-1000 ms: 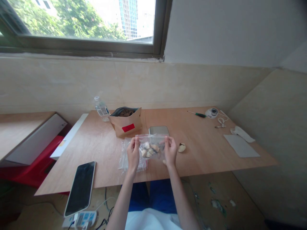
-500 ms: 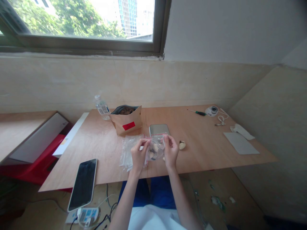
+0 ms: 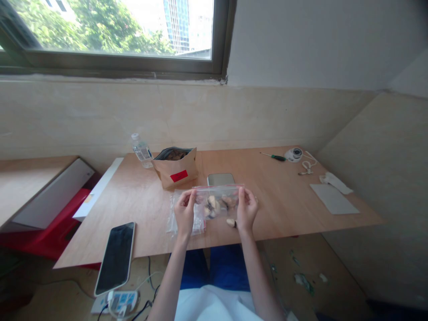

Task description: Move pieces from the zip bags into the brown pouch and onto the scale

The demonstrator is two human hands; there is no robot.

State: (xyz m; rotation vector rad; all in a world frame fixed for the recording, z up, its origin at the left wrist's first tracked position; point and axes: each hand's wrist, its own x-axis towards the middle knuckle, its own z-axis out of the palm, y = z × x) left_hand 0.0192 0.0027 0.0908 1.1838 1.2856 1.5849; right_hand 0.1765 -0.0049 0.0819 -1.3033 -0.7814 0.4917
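Observation:
I hold a small clear zip bag (image 3: pixel 217 199) with several pale nuts inside, stretched flat between both hands above the wooden table (image 3: pixel 287 205). My left hand (image 3: pixel 184 212) pinches its left top corner and my right hand (image 3: pixel 246 209) pinches its right top corner. One loose nut (image 3: pixel 230 222) lies on the table just below the bag, by my right hand. A stack of empty clear bags (image 3: pixel 176 218) lies under my left hand. Behind the bag sits a small grey scale (image 3: pixel 220 179).
An open brown paper pouch with a red label (image 3: pixel 176 168) and a water bottle (image 3: pixel 141 150) stand at the back left. A phone (image 3: pixel 117 257) overhangs the front left edge. A screwdriver (image 3: pixel 273 156), a tape roll (image 3: pixel 294 154) and a grey sheet (image 3: pixel 332 199) lie at the right.
My hands were close together on the bag half a second ago; now they have pulled apart, stretching the bag's top edge wide and flat. My right hand now covers the nut that lay at the right.

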